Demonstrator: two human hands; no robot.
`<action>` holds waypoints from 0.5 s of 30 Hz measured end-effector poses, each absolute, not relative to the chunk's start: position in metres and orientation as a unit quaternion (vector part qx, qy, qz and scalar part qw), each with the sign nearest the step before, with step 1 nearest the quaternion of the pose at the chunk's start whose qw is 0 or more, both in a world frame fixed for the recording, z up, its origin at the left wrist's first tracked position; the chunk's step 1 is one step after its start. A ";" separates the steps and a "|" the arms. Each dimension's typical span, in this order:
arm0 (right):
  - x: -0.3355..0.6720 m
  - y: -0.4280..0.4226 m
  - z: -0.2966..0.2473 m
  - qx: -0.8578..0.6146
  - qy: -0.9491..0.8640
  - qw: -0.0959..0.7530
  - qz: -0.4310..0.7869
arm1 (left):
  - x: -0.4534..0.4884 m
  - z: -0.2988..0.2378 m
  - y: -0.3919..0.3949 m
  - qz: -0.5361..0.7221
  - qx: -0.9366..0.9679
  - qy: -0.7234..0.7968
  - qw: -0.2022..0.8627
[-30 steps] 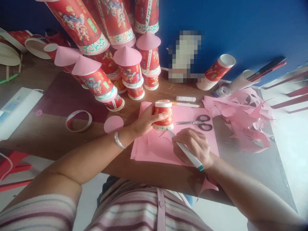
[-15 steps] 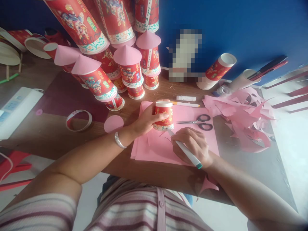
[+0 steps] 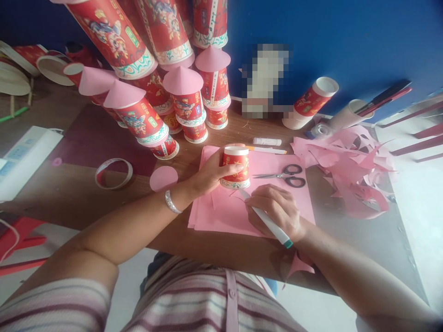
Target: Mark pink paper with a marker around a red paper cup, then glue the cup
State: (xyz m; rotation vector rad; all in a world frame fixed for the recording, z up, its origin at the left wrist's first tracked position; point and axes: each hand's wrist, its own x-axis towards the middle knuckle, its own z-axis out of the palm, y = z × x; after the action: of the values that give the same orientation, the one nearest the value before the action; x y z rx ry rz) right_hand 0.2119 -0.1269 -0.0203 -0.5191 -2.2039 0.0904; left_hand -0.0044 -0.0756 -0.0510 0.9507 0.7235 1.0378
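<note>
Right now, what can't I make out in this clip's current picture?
All in the head view:
- Part of the held cup's front: hidden by the left grip's thumb.
- Whether the white marker's tip touches that cup: too small and blurred.
- The pale object before the blue wall: masked by pixelation.
- Tops of the upper red cups: cut off by the top edge.

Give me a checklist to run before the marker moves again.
1. Red cup steadied: ok, the left hand grips it.
2. Marker secure: ok, in the right hand, green end pointing back.
3. Marker tip touching the cup: cannot tell, it is very close to the base.
4. Pattern complete all around the white band: cannot tell, the far side is hidden.
5. Scissors off the pink paper: not ok, they lie on it.
</note>
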 end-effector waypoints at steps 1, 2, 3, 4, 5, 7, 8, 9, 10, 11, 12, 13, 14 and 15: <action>0.212 -0.127 -0.019 -0.200 -0.882 0.424 0.036 | -0.004 -0.050 -0.076 0.466 0.427 0.328 0.702; 0.212 -0.128 -0.018 -0.194 -0.884 0.424 0.037 | -0.004 -0.050 -0.076 0.467 0.426 0.329 0.702; 0.211 -0.128 -0.018 -0.190 -0.884 0.425 0.040 | -0.004 -0.050 -0.076 0.468 0.423 0.329 0.703; 0.211 -0.128 -0.017 -0.186 -0.885 0.426 0.044 | -0.004 -0.049 -0.076 0.469 0.421 0.326 0.705; 0.211 -0.128 -0.017 -0.184 -0.884 0.426 0.049 | -0.004 -0.049 -0.076 0.471 0.418 0.323 0.707; 0.210 -0.128 -0.018 -0.182 -0.883 0.430 0.052 | -0.004 -0.050 -0.075 0.472 0.419 0.318 0.708; 0.210 -0.128 -0.019 -0.182 -0.882 0.432 0.050 | -0.004 -0.050 -0.075 0.473 0.420 0.316 0.707; 0.209 -0.128 -0.019 -0.182 -0.882 0.433 0.047 | -0.004 -0.050 -0.075 0.473 0.423 0.316 0.706; 0.209 -0.128 -0.020 -0.183 -0.881 0.434 0.044 | -0.004 -0.049 -0.075 0.473 0.424 0.316 0.704; 0.209 -0.128 -0.020 -0.184 -0.881 0.434 0.040 | -0.004 -0.049 -0.074 0.473 0.425 0.317 0.703; 0.208 -0.128 -0.020 -0.185 -0.881 0.434 0.038 | -0.004 -0.048 -0.074 0.472 0.426 0.319 0.703; 0.208 -0.128 -0.020 -0.186 -0.881 0.434 0.037 | -0.004 -0.048 -0.074 0.471 0.426 0.321 0.703; 0.208 -0.128 -0.020 -0.187 -0.881 0.433 0.037 | -0.003 -0.047 -0.075 0.471 0.424 0.324 0.702; 0.208 -0.129 -0.020 -0.189 -0.881 0.433 0.037 | -0.003 -0.047 -0.075 0.472 0.421 0.329 0.701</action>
State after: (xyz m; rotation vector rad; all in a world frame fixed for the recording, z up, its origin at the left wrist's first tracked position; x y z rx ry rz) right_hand 0.2083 -0.1285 -0.0195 -0.4700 -2.1942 0.0934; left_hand -0.0029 -0.0747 -0.0469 0.9379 0.7327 1.0508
